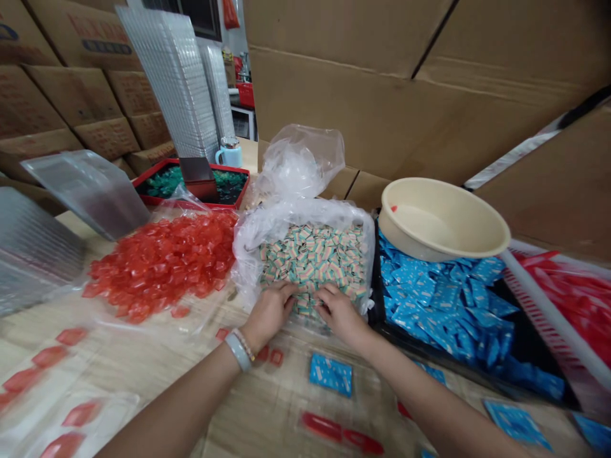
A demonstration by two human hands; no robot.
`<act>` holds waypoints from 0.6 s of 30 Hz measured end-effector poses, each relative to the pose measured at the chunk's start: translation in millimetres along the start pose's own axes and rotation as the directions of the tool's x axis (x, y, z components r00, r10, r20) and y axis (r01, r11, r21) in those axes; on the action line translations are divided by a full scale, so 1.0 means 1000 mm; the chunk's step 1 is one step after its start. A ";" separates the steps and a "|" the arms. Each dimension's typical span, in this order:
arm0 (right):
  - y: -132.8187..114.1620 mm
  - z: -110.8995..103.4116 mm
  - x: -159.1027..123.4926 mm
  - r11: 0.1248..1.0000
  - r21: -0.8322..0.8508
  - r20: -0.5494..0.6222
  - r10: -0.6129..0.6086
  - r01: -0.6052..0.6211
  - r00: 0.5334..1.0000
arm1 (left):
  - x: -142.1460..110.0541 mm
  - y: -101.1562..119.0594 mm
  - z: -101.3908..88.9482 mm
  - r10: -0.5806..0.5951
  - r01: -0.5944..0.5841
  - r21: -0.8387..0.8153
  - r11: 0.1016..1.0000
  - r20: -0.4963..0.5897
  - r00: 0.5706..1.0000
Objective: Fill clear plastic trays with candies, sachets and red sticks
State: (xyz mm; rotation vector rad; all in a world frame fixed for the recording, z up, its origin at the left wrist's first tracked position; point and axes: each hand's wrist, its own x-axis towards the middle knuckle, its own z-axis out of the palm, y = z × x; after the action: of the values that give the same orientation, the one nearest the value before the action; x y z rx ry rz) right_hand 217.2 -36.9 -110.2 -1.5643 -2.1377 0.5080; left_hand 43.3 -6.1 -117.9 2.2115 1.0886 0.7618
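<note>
- Table: pale wood-grain top, carrying everything listed below; clear film sheets lie across its near part.
- Blue sachet: single flat packet lying just ahead of the forearms, apart from the main blue batch.
- Red oblong pieces: two lying end to end under clear film, nearest the body.
- Red square pieces: spaced in a loose row under film at the left, seemingly set apart singly rather than heaped.
- Left hand: fingers part-curled and pressed into the near edge of the striped sweets; whether it has hold of any cannot be told. Grey wristband and beaded bracelet on the wrist.
- Right hand: part-curled beside the left hand, fingertips in the same pile; any grip is hidden.
- Striped wrapped sweets: dense pastel layer in a clear plastic bag, its mouth apparently pushed back to leave the pile within reach.
- Red wrapped sweets: loose heap on film, left of the bag.
- Blue sachets: heaped in a black tray, right of the bag.
- Cream plastic basin: tilted, propped on the far edge of the blue heap.
- Green sweets: in a red tray beyond the red heap.
- Clear blister trays: stacked upright at the back, leaning, perhaps kept ready to hand.
- Cardboard cartons: walling the far side.
</note>
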 end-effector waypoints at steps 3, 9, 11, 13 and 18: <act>-0.007 -0.019 -0.004 0.996 0.080 -0.047 0.028 -0.024 0.998 | 0.003 0.003 -0.007 -0.013 0.012 -0.034 0.999 -0.051 0.999; -0.002 -0.066 -0.075 0.854 0.442 -0.023 0.316 -0.273 0.949 | -0.008 0.028 -0.013 -0.342 0.342 -0.392 0.854 0.072 0.937; 0.002 -0.068 -0.107 0.796 0.474 0.053 0.401 -0.377 0.914 | -0.026 0.049 -0.002 -0.333 0.421 -0.501 0.756 0.260 0.906; 0.006 -0.062 -0.130 0.753 0.468 0.112 0.469 -0.463 0.876 | -0.046 0.070 0.018 -0.300 0.500 -0.549 0.670 0.417 0.858; 0.003 -0.046 -0.141 0.845 0.261 0.119 0.451 -0.467 0.884 | -0.071 0.096 0.065 -0.341 0.521 -0.544 0.658 0.402 0.850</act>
State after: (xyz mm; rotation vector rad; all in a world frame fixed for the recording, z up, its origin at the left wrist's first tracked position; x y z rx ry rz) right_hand 281.6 -169.0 -91.9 -1.9050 -1.6156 0.9758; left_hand 101.4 -129.1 -113.4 1.3385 0.9765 0.4908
